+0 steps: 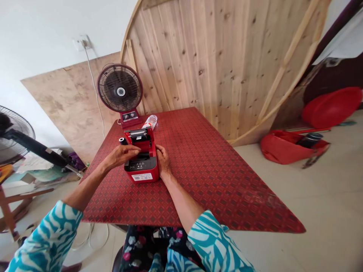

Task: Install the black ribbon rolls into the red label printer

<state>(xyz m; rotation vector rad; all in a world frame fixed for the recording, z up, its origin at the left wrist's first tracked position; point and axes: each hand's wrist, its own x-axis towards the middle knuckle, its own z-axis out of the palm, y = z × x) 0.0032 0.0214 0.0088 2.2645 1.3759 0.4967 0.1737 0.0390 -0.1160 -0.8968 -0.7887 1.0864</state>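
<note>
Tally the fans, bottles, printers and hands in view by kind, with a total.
Fans: 2 (table fan, standing fan)
Bottles: 1 (bottle)
Printers: 1 (printer)
Hands: 2 (left hand, right hand)
Total: 6

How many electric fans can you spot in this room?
2. A desk fan with a red base stands at the far end of the red table; a pedestal fan stands at the left edge of the view, partly cut off. Others could be out of view.
</note>
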